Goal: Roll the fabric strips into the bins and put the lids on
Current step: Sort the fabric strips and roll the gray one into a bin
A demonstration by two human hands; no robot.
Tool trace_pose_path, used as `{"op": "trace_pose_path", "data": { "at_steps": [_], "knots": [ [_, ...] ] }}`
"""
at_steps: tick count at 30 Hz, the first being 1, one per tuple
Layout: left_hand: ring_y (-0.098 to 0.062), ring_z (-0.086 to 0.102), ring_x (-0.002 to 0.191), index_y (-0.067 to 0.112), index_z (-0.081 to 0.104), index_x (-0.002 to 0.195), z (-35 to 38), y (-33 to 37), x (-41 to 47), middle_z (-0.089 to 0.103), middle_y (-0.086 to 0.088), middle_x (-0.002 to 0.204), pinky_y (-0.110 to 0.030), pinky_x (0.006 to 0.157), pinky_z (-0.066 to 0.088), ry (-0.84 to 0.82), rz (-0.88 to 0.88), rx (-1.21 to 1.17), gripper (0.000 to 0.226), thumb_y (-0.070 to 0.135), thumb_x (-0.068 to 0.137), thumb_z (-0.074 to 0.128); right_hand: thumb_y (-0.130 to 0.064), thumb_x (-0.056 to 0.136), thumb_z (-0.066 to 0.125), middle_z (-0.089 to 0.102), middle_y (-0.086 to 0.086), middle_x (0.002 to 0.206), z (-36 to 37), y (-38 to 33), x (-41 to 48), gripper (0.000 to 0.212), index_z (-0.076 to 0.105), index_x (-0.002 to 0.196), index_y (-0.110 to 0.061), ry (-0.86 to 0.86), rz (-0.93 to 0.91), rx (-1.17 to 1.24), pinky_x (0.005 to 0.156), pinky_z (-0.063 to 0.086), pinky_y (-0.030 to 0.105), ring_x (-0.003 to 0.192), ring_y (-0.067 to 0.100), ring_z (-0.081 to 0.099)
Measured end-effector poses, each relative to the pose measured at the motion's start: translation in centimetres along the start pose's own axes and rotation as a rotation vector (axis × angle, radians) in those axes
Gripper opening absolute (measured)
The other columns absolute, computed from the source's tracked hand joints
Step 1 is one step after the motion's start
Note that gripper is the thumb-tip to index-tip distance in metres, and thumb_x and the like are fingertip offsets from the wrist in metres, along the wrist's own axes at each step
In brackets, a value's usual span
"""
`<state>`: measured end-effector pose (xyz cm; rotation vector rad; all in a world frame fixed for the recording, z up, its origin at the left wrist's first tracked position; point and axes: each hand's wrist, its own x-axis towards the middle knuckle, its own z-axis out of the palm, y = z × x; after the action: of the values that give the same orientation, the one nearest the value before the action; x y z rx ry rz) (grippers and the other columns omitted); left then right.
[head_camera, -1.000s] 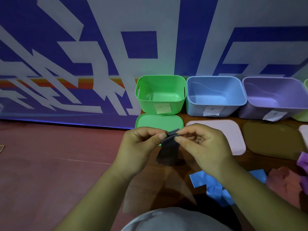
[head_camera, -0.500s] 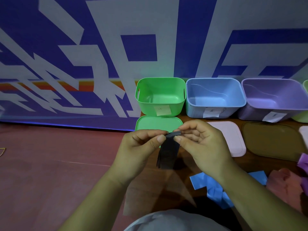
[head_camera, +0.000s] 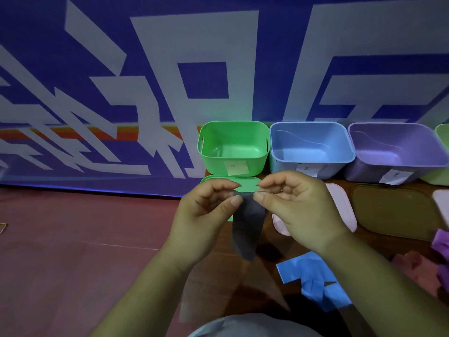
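A dark grey fabric strip (head_camera: 246, 227) hangs down between my hands. My left hand (head_camera: 206, 212) pinches its top left corner with thumb and forefinger. My right hand (head_camera: 296, 207) pinches the top right corner. Behind them stand three open bins in a row: a green bin (head_camera: 233, 148), a blue bin (head_camera: 311, 149) and a purple bin (head_camera: 398, 152). A green lid (head_camera: 247, 183) lies flat in front of the green bin, partly hidden by my hands. A pink lid (head_camera: 340, 210) and a brown lid (head_camera: 393, 210) lie to its right.
Blue fabric strips (head_camera: 313, 280) lie on the table under my right forearm. Pink fabric (head_camera: 413, 268) and purple fabric (head_camera: 441, 242) lie at the right edge. A blue and white patterned wall rises right behind the bins. Red floor spreads to the left.
My hands have moved slightly apart, spreading the top edge of the grey strip. The strip now hangs wider and flatter between them.
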<state>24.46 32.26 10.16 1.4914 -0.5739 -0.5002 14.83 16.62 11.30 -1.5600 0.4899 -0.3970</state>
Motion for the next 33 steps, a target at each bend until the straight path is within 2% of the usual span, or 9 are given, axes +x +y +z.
{"op": "trace_pose_path", "data": {
  "at_steps": [4,7,10,14,18,23,27,30,33],
  "knots": [
    [-0.019,0.068,0.085,0.012,0.067,0.108,0.0,0.4,0.1,0.069,-0.011,0.088,-0.024,0.076,0.055,-0.060,0.012,0.053,0.024,0.001,0.087,0.067,-0.003,0.079,0.077,0.071,0.008,0.076,-0.3,-0.6,0.4,0.022,0.074,0.079,-0.025,-0.012,0.085,0.068,0.082,0.058,0.046,0.075,0.019,0.067],
    [-0.020,0.070,0.089,0.017,0.069,0.104,0.5,0.8,0.2,0.072,-0.007,0.092,-0.025,0.078,0.057,-0.048,0.044,0.116,0.024,0.001,0.087,0.068,-0.003,0.079,0.077,0.070,0.020,0.081,-0.4,-1.2,0.4,0.019,0.075,0.078,-0.022,0.002,0.146,0.095,0.087,0.054,0.055,0.078,0.025,0.065],
    [-0.007,0.071,0.089,0.020,0.073,0.100,1.0,1.3,0.1,0.076,0.009,0.092,-0.018,0.078,0.054,-0.033,0.067,0.137,0.028,-0.003,0.085,0.068,-0.004,0.079,0.076,0.070,0.022,0.082,-0.7,-1.7,0.3,0.015,0.075,0.078,-0.018,0.007,0.161,0.078,0.082,0.055,0.051,0.077,0.025,0.062],
    [-0.005,0.070,0.098,0.033,0.071,0.105,1.2,1.8,-0.2,0.075,0.016,0.102,-0.018,0.083,0.054,-0.022,0.136,0.232,0.034,0.005,0.085,0.071,-0.003,0.081,0.074,0.068,0.004,0.068,-1.2,-2.1,0.1,0.012,0.072,0.079,-0.014,0.013,0.208,0.119,0.065,0.047,0.030,0.064,0.011,0.057],
    [-0.008,0.072,0.091,0.034,0.075,0.097,1.5,2.4,0.0,0.076,0.014,0.094,-0.021,0.081,0.056,-0.044,0.137,0.261,0.028,0.011,0.081,0.075,-0.005,0.082,0.074,0.069,0.001,0.069,-1.8,-2.5,0.0,0.012,0.071,0.086,-0.016,0.018,0.223,0.101,0.064,0.045,0.029,0.063,0.010,0.057],
    [-0.012,0.073,0.093,0.033,0.075,0.099,1.9,3.0,0.3,0.077,0.009,0.096,-0.025,0.083,0.058,-0.081,0.069,0.224,0.042,-0.001,0.074,0.081,-0.009,0.081,0.077,0.076,-0.007,0.084,-2.5,-2.8,-0.3,0.016,0.072,0.086,-0.023,0.050,0.094,-0.024,0.067,0.050,0.024,0.075,0.005,0.069],
    [-0.019,0.074,0.090,0.029,0.075,0.096,2.4,3.5,0.2,0.078,0.003,0.093,-0.028,0.082,0.059,-0.051,0.010,0.162,0.038,-0.002,0.074,0.079,-0.008,0.080,0.078,0.076,0.003,0.083,-3.1,-2.8,-0.6,0.017,0.075,0.081,-0.025,0.010,-0.038,-0.091,0.079,0.058,0.041,0.079,0.020,0.072],
    [-0.018,0.074,0.088,0.022,0.074,0.096,2.7,4.1,0.2,0.078,0.000,0.092,-0.022,0.077,0.058,-0.051,-0.032,0.088,0.034,-0.003,0.074,0.076,-0.003,0.078,0.080,0.075,0.005,0.084,-3.9,-2.8,-0.8,0.027,0.076,0.088,-0.027,-0.077,-0.075,-0.099,0.078,0.058,0.039,0.074,0.013,0.069],
    [-0.011,0.074,0.084,0.016,0.072,0.097,2.8,4.7,0.2,0.078,0.000,0.092,-0.015,0.072,0.056,-0.055,-0.068,0.026,0.031,-0.007,0.075,0.073,-0.015,0.070,0.084,0.074,-0.003,0.100,-4.6,-2.7,-0.9,0.037,0.073,0.100,-0.032,-0.158,-0.155,-0.173,0.085,0.057,0.034,0.088,0.017,0.071]
  ]
}}
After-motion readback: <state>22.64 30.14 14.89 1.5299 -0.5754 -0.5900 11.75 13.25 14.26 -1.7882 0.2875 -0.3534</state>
